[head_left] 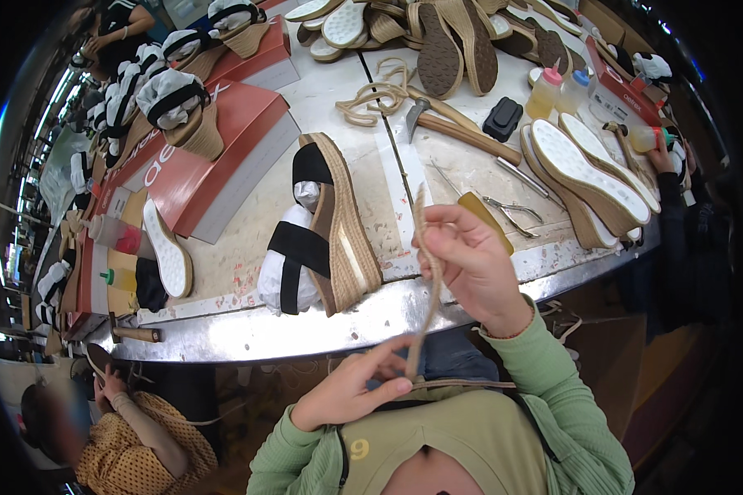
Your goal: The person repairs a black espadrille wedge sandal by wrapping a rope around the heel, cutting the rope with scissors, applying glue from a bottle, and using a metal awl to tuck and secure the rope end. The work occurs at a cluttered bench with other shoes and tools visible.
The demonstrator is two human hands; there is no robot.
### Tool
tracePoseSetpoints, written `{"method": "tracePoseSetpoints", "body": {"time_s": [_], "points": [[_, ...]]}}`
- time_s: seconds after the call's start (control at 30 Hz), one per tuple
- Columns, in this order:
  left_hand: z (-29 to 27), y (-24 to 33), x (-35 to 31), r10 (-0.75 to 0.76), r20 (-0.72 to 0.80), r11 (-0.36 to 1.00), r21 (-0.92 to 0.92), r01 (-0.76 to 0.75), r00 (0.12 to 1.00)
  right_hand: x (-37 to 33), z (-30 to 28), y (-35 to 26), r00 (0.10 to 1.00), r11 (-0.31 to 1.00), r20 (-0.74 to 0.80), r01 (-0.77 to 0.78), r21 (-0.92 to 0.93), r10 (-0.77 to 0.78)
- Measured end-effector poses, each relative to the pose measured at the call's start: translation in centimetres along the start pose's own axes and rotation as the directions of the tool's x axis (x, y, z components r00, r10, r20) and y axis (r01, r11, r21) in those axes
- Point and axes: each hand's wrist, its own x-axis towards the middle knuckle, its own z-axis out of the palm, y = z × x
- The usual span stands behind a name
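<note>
A tan braided jute strip (436, 301) runs upright between my hands, in front of my body. My right hand (470, 264) pinches it near its upper end, just past the table edge. Lower down, my left hand (351, 388) has its thumb and fingers closed around the strip. A wedge sandal (351, 239) with black straps and white paper stuffing lies on its side on the table, left of my right hand. Its wedge is wrapped in jute, and a pale bare patch shows near the heel.
A hammer (462, 132), pliers (512, 213) and a yellow-handled awl (485, 221) lie beyond my right hand. Wedge soles (586, 177) stand at right, near glue bottles (545, 91). Red shoe boxes (223, 148) hold sandals at left. Other people work on both sides.
</note>
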Motion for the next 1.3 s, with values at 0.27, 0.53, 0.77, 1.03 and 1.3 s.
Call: {"method": "tracePoseSetpoints", "body": {"time_s": [0.27, 0.53, 0.77, 1.03, 1.3], "points": [[-3.6, 3.2, -1.9, 0.011, -0.320, 0.916, 0.384, 0.119, 0.947, 2.1, -0.5, 4.0, 0.976, 0.974, -0.046, -0.216, -0.068, 0.213], [-10.1, 6.4, 1.6, 0.583, -0.529, 0.673, 0.740, -0.001, 0.616, 3.6, -0.1, 5.1, 0.968, 0.949, -0.077, -0.250, -0.192, 0.239], [-11.7, 4.8, 5.1, 0.615, -0.531, 0.630, 0.776, 0.042, 0.583, 4.5, 0.0, 5.7, 0.971, 0.948, -0.066, -0.240, -0.210, 0.231], [-11.7, 3.8, 6.2, 0.622, -0.551, 0.640, 0.767, 0.044, 0.556, 4.8, 0.8, 5.4, 0.975, 0.919, -0.084, -0.223, -0.326, 0.207], [-11.3, 3.7, 6.2, 0.586, -0.589, 0.696, 0.718, 0.027, 0.557, 4.8, 1.0, 5.2, 0.969, 0.912, -0.103, -0.244, -0.329, 0.222]]}}
